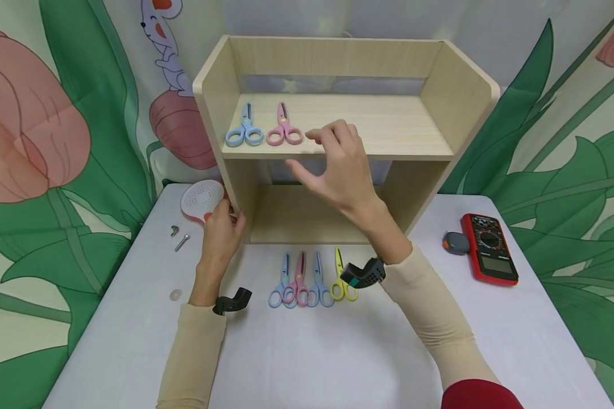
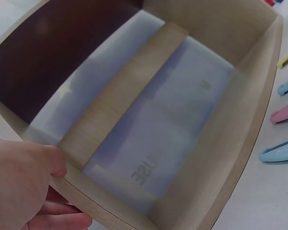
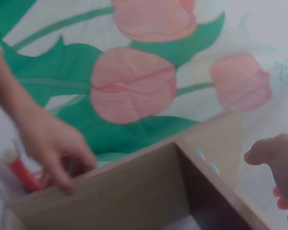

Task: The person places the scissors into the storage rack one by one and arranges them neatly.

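Gripping the wooden shelf unit (image 1: 337, 57) by its left side panel (image 1: 217, 102) with the left hand (image 1: 222, 234), thumb inside, fingers outside; hanging the right hand (image 1: 340, 170) empty, thumb and fingers wide apart, near the pink scissors (image 1: 283, 124) on the upper board (image 1: 389, 122). Blue scissors (image 1: 245, 125) just left, both laid front to back, tips rearward. Now down to the table (image 1: 297, 363), before the unit: blue pair (image 1: 285, 274), pink pair (image 1: 300, 275), another blue pair (image 1: 318, 275), bunched at the handles, then a yellow pair (image 1: 339, 263) partly hidden by the right wrist camera (image 1: 364, 274), pointing tips-first at the shelving. Off right, red multimeter (image 1: 489, 250) beside tape measure (image 1: 456, 243); at left, perforated white paddle (image 1: 202, 199) partly behind the hand, near a metal bolt (image 1: 182, 243).
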`<act>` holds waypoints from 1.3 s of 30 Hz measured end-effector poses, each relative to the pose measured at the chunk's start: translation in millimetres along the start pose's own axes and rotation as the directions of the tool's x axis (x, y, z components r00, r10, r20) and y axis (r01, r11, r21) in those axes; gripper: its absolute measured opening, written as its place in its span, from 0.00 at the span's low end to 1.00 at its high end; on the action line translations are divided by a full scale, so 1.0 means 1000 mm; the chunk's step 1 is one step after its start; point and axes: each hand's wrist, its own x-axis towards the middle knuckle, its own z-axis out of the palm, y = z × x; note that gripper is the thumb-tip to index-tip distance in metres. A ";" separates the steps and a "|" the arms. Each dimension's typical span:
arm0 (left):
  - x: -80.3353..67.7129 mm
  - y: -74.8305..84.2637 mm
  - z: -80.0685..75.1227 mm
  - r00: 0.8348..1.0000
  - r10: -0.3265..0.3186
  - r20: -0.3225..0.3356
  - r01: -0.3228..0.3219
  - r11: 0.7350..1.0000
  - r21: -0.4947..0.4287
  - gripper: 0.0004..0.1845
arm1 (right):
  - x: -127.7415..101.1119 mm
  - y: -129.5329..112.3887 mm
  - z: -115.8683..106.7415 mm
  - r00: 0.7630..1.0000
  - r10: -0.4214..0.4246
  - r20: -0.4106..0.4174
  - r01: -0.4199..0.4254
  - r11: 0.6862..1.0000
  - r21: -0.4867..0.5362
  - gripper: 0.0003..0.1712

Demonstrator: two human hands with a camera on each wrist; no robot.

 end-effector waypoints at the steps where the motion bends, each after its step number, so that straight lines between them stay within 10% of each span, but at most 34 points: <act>1: 0.000 0.000 0.000 1.000 0.002 0.000 -0.002 1.000 0.001 0.13 | -0.010 0.001 -0.002 1.000 -0.015 0.001 0.015 1.000 0.005 0.29; 7: 0.000 -0.001 0.000 1.000 0.002 0.000 -0.002 1.000 -0.002 0.13 | -0.087 0.015 -0.001 0.971 0.105 0.214 -0.106 0.994 -0.010 0.35; 16: 0.000 0.000 0.000 1.000 -0.011 -0.010 0.011 1.000 0.007 0.12 | -0.194 0.043 0.012 0.757 0.392 0.524 -0.324 0.920 -0.220 0.45; 25: 0.000 0.001 0.001 1.000 -0.013 -0.003 0.013 1.000 0.002 0.14 | -0.242 0.041 0.023 0.748 0.400 0.529 -0.302 0.916 -0.265 0.40; 39: 0.000 0.001 0.001 1.000 -0.016 -0.003 0.016 1.000 -0.006 0.15 | -0.235 0.038 0.026 0.729 0.445 0.520 -0.401 0.893 -0.203 0.33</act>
